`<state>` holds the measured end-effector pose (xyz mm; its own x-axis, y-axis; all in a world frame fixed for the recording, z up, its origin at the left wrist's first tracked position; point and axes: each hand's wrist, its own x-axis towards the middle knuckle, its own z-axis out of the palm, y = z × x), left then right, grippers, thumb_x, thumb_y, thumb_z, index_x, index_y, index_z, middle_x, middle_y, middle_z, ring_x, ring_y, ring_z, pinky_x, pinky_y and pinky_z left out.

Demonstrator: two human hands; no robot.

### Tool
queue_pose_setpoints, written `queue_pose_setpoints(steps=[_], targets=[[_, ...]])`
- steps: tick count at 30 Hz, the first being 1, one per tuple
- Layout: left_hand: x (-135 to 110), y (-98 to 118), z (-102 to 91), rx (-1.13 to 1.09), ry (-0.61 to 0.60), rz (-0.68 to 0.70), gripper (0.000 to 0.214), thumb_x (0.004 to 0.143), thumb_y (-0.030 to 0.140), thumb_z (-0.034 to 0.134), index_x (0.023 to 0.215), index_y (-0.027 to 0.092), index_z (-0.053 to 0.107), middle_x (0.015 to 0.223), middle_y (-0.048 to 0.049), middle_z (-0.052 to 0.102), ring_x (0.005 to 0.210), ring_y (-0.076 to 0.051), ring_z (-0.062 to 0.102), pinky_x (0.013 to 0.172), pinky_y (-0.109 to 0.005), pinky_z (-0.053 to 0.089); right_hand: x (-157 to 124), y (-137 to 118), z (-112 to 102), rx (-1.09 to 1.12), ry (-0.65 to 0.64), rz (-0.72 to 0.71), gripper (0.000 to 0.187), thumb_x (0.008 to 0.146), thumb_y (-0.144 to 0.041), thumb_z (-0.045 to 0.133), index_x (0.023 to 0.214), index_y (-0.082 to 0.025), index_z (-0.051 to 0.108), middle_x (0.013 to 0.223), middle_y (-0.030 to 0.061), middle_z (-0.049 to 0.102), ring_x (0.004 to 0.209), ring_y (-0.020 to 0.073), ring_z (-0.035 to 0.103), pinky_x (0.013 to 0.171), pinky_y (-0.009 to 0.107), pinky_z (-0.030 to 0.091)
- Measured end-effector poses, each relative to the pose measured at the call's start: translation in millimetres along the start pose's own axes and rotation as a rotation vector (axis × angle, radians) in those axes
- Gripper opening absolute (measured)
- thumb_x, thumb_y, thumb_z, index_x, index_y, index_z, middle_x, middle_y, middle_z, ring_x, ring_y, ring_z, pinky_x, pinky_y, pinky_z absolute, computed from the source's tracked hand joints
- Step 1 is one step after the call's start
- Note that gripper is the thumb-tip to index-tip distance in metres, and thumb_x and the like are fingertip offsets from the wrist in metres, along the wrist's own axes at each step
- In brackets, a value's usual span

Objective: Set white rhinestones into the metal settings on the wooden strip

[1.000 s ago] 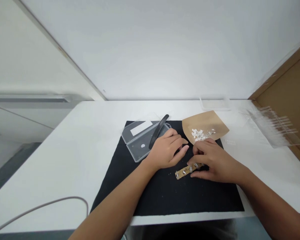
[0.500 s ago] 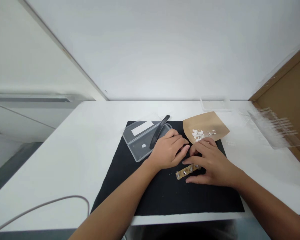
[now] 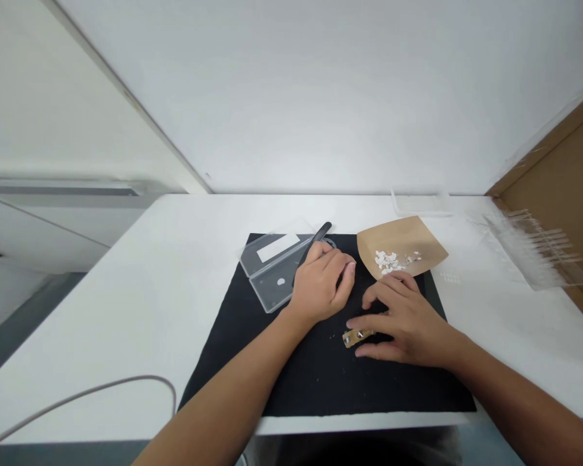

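My left hand (image 3: pixel 320 281) is closed, its fingers curled in over the black mat (image 3: pixel 252 382). Whatever it may hold is hidden. Beside it lies an open clear plastic case (image 3: pixel 267 288) with a white label, and a dark curved strip (image 3: pixel 315 241) rests across the case, partly behind the hand. My right hand (image 3: pixel 398 320) is open, thumb and index finger spread on either side of a short yellowish strip with shiny metal studs (image 3: pixel 354 337). The strip's right part is covered by that hand.
A brown paper sheet (image 3: pixel 418 236) with small white pieces (image 3: pixel 388 261) lies beyond my right hand. Clear plastic trays (image 3: pixel 539 252) stand at the right by a brown board (image 3: pixel 563 175). A small clear tray (image 3: pixel 420 202) sits at the back. A cable (image 3: pixel 102 386) loops at the front left.
My left hand has pulled back slightly to the left, its fingers curling in and away from my right hand. My right hand has shifted a little left, covering more of the studded strip.
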<state>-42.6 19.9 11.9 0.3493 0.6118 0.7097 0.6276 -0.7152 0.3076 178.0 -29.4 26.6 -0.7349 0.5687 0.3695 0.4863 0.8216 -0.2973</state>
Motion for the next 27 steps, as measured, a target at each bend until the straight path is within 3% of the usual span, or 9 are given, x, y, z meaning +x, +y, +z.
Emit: queue_pose_setpoints(steps=[4, 6, 10, 12, 15, 18, 23, 25, 27], targets=[[-1.2, -4.7, -0.3, 0.009, -0.018, 0.029, 0.019, 0.096, 0.01, 0.051, 0.101, 0.017, 0.067, 0.082, -0.0048, 0.069, 0.088, -0.025, 0.055, 0.079, -0.04, 0.052, -11.7, 20.5, -18.9, -0.141, 0.184, 0.088, 0.009, 0.098, -0.036, 0.071, 0.105, -0.036, 0.077, 0.092, 0.0012, 0.07, 0.093, 0.0224, 0.061, 0.098, 0.046, 0.034], [-1.6, -7.6, -0.3, -0.018, -0.039, 0.085, 0.024, 0.094, 0.006, 0.048, 0.105, 0.017, 0.067, 0.082, -0.0045, 0.069, 0.089, -0.025, 0.054, 0.079, -0.04, 0.053, -20.1, 35.8, -32.3, -0.275, 0.311, 0.184, 0.011, 0.098, -0.033, 0.069, 0.102, -0.039, 0.078, 0.083, 0.0013, 0.07, 0.09, 0.025, 0.061, 0.098, 0.05, 0.031], [-2.1, -10.3, 0.5, -0.053, -0.057, 0.129, 0.032, 0.089, 0.0, 0.046, 0.107, 0.017, 0.065, 0.081, -0.0038, 0.067, 0.088, -0.024, 0.054, 0.08, -0.039, 0.053, -31.6, 67.2, -55.1, -0.499, 0.586, 0.578, 0.023, 0.101, -0.041, 0.06, 0.091, -0.025, 0.074, 0.088, 0.0096, 0.069, 0.099, 0.0326, 0.063, 0.101, 0.055, 0.034], [-2.6, -10.5, 1.2, -0.072, -0.057, 0.127, 0.037, 0.086, -0.003, 0.044, 0.107, 0.019, 0.065, 0.08, -0.0033, 0.067, 0.088, -0.024, 0.054, 0.082, -0.04, 0.054, -35.0, 82.6, -62.1, -0.567, 0.757, 0.672, 0.028, 0.102, -0.043, 0.057, 0.086, -0.023, 0.07, 0.088, 0.0095, 0.07, 0.1, 0.0321, 0.063, 0.101, 0.054, 0.037], [-3.6, -11.0, 2.3, -0.091, -0.047, 0.108, 0.041, 0.082, -0.005, 0.045, 0.106, 0.021, 0.065, 0.078, -0.0026, 0.068, 0.089, -0.024, 0.054, 0.081, -0.039, 0.055, -43.3, 104.6, -70.1, -0.59, 0.861, 0.765, 0.025, 0.1, -0.042, 0.058, 0.088, -0.023, 0.068, 0.088, 0.0077, 0.071, 0.097, 0.0295, 0.063, 0.1, 0.051, 0.041], [-4.4, -12.5, 4.1, -0.111, -0.037, 0.081, 0.044, 0.078, -0.007, 0.045, 0.103, 0.022, 0.065, 0.076, -0.0021, 0.07, 0.09, -0.025, 0.054, 0.079, -0.038, 0.055, -57.8, 121.4, -78.4, -0.465, 0.804, 0.82, 0.022, 0.099, -0.041, 0.058, 0.092, -0.023, 0.067, 0.08, 0.0041, 0.068, 0.079, 0.0219, 0.063, 0.084, 0.04, 0.047], [-5.2, -14.6, 7.6, -0.128, -0.046, 0.052, 0.042, 0.075, -0.008, 0.045, 0.098, 0.021, 0.065, 0.074, -0.002, 0.07, 0.089, -0.025, 0.055, 0.078, -0.039, 0.054, -81.7, 134.0, -89.2, -0.242, 0.25, 0.795, 0.033, 0.091, -0.056, 0.07, 0.079, -0.026, 0.065, 0.058, -0.005, 0.052, 0.054, 0.0134, 0.046, 0.058, 0.031, 0.036], [-5.6, -14.5, 8.3, -0.124, -0.048, 0.044, 0.039, 0.076, -0.007, 0.047, 0.096, 0.021, 0.065, 0.074, -0.002, 0.069, 0.089, -0.025, 0.056, 0.079, -0.039, 0.054, -86.1, 134.6, -91.2, -0.205, 0.138, 0.818, 0.037, 0.09, -0.061, 0.07, 0.079, -0.026, 0.067, 0.057, -0.0053, 0.051, 0.053, 0.013, 0.045, 0.055, 0.03, 0.034], [-5.8, -13.8, 8.1, -0.109, -0.036, 0.034, 0.037, 0.077, -0.006, 0.049, 0.095, 0.021, 0.066, 0.074, -0.0022, 0.069, 0.089, -0.025, 0.057, 0.079, -0.039, 0.054, -87.1, 133.7, -92.2, -0.179, 0.113, 0.827, 0.036, 0.091, -0.062, 0.069, 0.084, -0.027, 0.07, 0.058, -0.005, 0.054, 0.054, 0.0132, 0.047, 0.055, 0.03, 0.034]])
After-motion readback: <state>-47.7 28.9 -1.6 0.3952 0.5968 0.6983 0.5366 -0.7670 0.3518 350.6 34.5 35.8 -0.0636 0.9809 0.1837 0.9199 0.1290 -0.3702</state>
